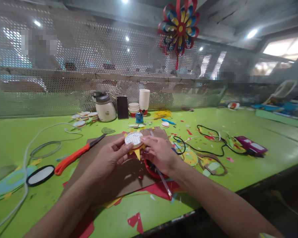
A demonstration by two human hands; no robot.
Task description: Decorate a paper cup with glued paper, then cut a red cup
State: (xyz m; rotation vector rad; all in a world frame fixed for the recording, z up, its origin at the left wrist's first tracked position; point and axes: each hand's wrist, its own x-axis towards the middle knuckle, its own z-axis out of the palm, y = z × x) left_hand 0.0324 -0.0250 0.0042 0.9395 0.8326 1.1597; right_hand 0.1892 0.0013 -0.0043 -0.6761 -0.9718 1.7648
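Green bench (263, 158): brown card (129, 175), orange knife (74, 157), blk cable (211, 138), paper scraps

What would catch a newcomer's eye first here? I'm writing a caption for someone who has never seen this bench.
Both hands, the left hand and the right hand, hold a round white disc with yellow paper points over the bright green table. An orange-handled utility knife lies to the left. Above, a red, blue and yellow paper pinwheel hangs on the perforated screen.

We cannot see the glue stick's (161, 177) upper part behind our right hand (160, 153); two spots behind the mesh screen (89, 66) are blurred.
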